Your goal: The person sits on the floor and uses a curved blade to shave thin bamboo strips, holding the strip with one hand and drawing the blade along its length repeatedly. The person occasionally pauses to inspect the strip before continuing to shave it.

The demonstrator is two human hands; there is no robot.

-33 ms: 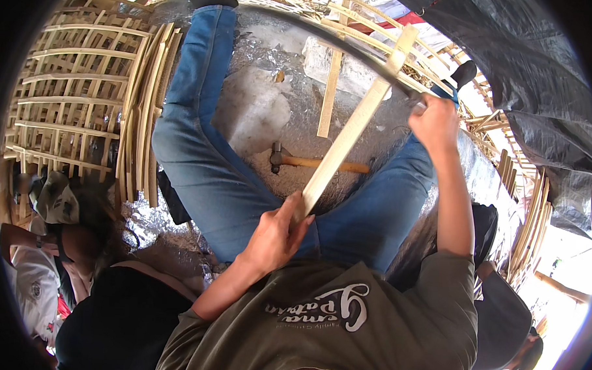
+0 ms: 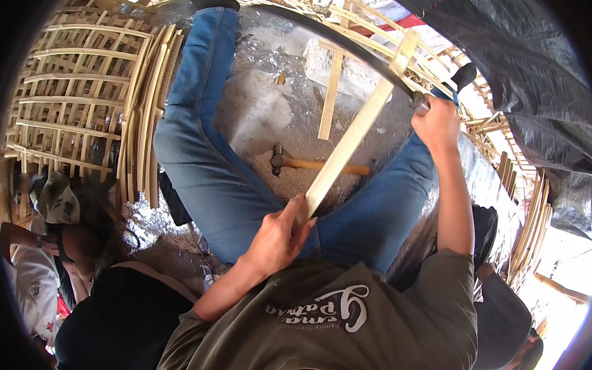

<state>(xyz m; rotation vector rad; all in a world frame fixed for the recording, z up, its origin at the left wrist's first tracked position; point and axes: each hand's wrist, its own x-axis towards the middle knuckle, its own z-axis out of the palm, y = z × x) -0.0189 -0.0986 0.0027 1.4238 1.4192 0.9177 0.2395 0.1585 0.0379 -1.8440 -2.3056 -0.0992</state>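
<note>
daylight burns out to white at the lower right, tinged violet along the dark fisheye rim. glints speckle the silvery ground; the bamboo strip is brightly lit, the black tarp only faintly glossy. slats of the lattice panel bow toward the left edge.

From here the near end of the pale bamboo strip disappears inside the left hand, and the right hand covers the grip of the long dark blade, whose far tip I can't make out. The strip hides part of the hammer's handle. One co-worker is cut off at the left rim; another is partly hidden behind the right shoulder.
</note>
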